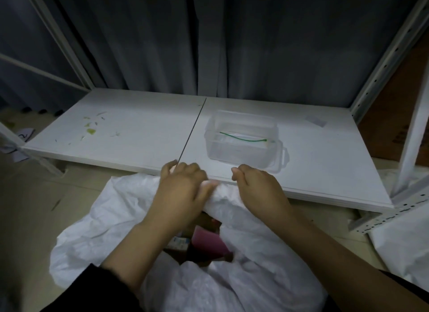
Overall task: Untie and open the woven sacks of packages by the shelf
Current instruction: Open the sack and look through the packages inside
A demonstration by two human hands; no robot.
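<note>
**Sack mouth coming apart at the shelf's edge**

Down low, the white woven sack (130, 221) slumps on the floor in front of the person, its long axis running from the near edge toward the shelf, mouth pointing away. Inside the gap, packages (205, 241) show, a pink one among them. Left hand (180, 191) grips the bunched far rim, fingers curled round it; right hand (260, 188) is curled over the same fold, apparently grasping it too. The smart play looks like pulling the two hands apart evenly, keeping the rim high so nothing spills. Beyond, on the white shelf board (130, 130), a clear plastic box (246, 142) holds a green tie (242, 137).
</note>
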